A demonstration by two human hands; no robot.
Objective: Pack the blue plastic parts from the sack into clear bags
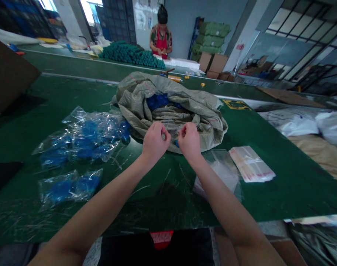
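Note:
My left hand (156, 139) and my right hand (189, 140) are side by side above the green table, fingers pinched. Between them stretches a clear plastic bag (171, 127), its edges held by both hands. A bit of blue (177, 143) shows below, next to my right fingers; whether it lies inside the bag I cannot tell. Just beyond the hands sits a large grey-green woven sack (137, 92), its mouth rolled open. Blue things (158, 101) are visible inside it. To the left lie several clear bags with blue contents (89, 129).
Right of my forearm are a stack of flat clear bags (251, 164) and looser bags (223, 173). A cardboard box (10, 74) stands at the left. Beyond the sack, a co-worker in a red apron (161, 40) stands behind a pile of green rolls (132, 53).

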